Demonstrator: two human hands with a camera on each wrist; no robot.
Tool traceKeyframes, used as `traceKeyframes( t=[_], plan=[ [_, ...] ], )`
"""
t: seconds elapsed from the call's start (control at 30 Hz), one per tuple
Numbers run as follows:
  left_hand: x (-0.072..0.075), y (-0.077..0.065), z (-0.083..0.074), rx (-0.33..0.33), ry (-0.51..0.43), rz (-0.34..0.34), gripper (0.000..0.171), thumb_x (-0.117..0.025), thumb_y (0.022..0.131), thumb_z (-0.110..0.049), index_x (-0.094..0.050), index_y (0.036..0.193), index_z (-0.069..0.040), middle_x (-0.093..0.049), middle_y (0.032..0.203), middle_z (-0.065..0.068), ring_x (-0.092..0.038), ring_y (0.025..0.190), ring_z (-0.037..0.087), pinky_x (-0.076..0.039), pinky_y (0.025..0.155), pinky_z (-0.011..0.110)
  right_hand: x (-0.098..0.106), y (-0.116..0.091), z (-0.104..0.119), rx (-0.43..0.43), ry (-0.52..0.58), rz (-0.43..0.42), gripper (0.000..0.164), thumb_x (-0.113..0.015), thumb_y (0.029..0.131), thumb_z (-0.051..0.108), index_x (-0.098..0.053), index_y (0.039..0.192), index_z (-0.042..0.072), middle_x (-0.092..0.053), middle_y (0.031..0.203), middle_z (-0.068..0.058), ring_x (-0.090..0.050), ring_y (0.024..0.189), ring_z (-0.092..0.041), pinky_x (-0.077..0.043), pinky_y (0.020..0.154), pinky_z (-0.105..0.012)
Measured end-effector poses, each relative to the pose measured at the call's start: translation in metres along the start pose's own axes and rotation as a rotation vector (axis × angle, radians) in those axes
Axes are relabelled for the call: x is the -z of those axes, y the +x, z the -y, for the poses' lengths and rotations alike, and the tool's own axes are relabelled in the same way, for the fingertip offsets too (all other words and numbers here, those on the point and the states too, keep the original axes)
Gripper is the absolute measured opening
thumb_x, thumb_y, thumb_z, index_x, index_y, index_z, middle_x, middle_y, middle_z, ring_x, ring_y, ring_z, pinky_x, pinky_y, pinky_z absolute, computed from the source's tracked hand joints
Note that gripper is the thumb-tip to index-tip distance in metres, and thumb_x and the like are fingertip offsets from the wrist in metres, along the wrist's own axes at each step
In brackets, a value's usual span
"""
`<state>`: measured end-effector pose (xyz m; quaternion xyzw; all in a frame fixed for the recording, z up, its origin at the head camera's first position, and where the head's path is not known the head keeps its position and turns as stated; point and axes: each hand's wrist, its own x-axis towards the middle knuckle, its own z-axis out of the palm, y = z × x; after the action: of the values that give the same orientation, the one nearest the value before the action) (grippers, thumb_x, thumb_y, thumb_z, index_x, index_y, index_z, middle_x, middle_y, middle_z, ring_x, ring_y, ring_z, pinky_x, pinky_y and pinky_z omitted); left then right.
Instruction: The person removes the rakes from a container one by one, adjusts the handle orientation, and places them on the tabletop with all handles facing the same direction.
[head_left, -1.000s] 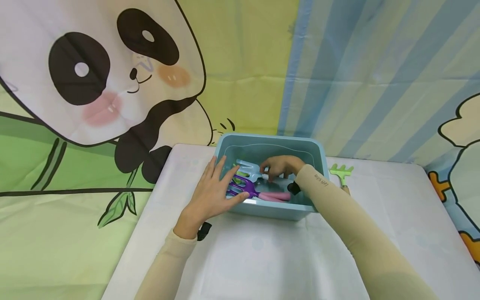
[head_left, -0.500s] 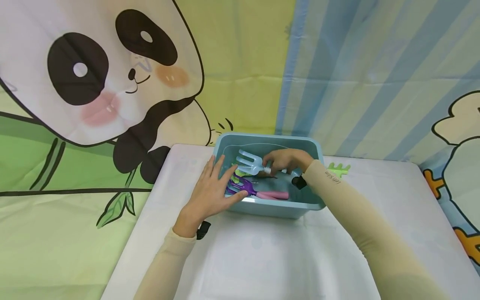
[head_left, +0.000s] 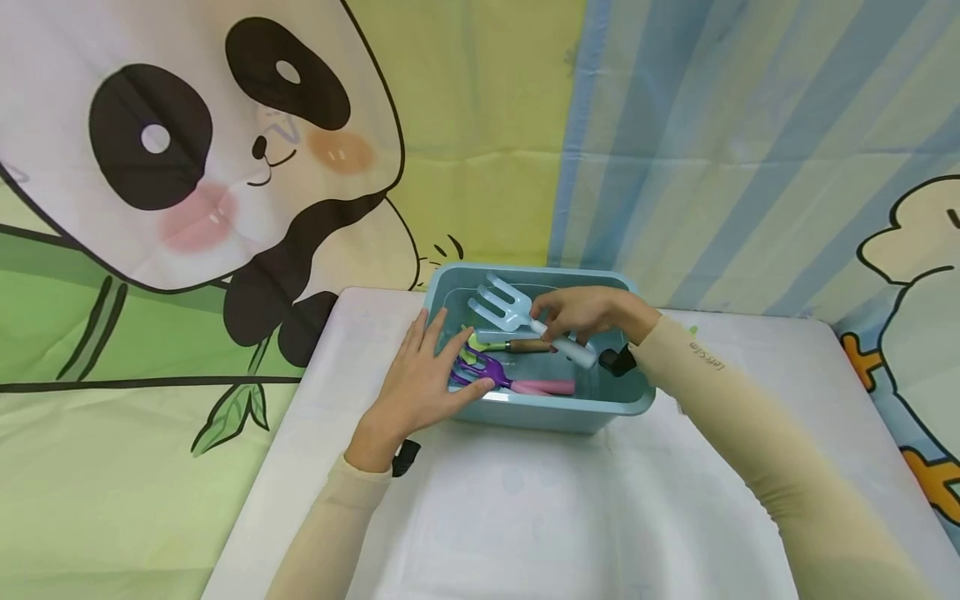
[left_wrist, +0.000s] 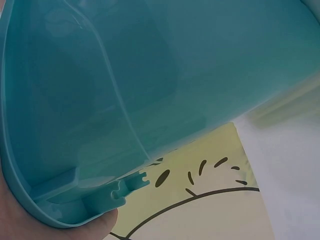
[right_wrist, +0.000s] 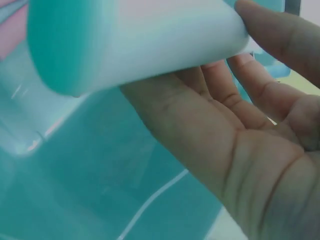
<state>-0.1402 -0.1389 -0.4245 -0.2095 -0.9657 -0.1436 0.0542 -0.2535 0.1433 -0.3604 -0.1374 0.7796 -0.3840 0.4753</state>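
My right hand (head_left: pixel 581 312) pinches the pale handle of a light blue garden hand fork (head_left: pixel 506 308) above the blue plastic bin (head_left: pixel 551 410). The fork's tines point left and upward in the head view. Up close in the right wrist view, thumb and fingers hold the fork's handle (right_wrist: pixel 165 45). My left hand (head_left: pixel 420 375) lies along the bin's near-left corner, fingers spread and fairly straight, touching the rim. Within the bin lie a purple hand fork (head_left: pixel 483 371) with a pink handle and a green tool (head_left: pixel 476 343) with a wooden handle (head_left: pixel 528 345), partly hidden by the left fingers.
The bin stands on a white-covered table (head_left: pixel 517 517), close to a printed backdrop (head_left: pixel 487 150). A green tool (head_left: pixel 693 331) peeks out behind the right sleeve, on the table right of the bin.
My right hand has lifted the light blue fork up and rightward from among the other tools. The wooden handle beneath has come into view. The left hand stays at the rim.
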Motion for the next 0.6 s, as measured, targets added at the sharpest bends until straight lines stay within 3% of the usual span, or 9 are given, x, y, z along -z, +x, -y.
traceKeyframes(
  t=[0.33, 0.6],
  plan=[
    [0.002, -0.001, -0.001, 0.004, -0.007, -0.007, 0.095, -0.035, 0.085, -0.086, -0.043, 0.154, -0.022, -0.015, 0.164, 0.018, 0.001, 0.151, 0.04, -0.01, 0.118, 0.057, 0.0, -0.035, 0.003, 0.112, -0.017, -0.074, 0.038, -0.056, 0.101, 0.004, -0.041, 0.136, 0.003, -0.059, 0.115, -0.019, -0.06, 0.096, -0.034, -0.053, 0.072, -0.041],
    [0.003, -0.001, -0.003, 0.001, -0.02, -0.011, 0.095, -0.037, 0.085, -0.086, -0.043, 0.153, -0.021, -0.015, 0.164, 0.018, 0.0, 0.15, 0.04, -0.009, 0.118, 0.057, 0.002, -0.055, -0.008, 0.166, 0.078, -0.102, 0.038, -0.058, 0.1, 0.004, -0.042, 0.135, 0.002, -0.054, 0.115, -0.023, -0.063, 0.091, -0.038, -0.056, 0.075, -0.047]
  ],
)
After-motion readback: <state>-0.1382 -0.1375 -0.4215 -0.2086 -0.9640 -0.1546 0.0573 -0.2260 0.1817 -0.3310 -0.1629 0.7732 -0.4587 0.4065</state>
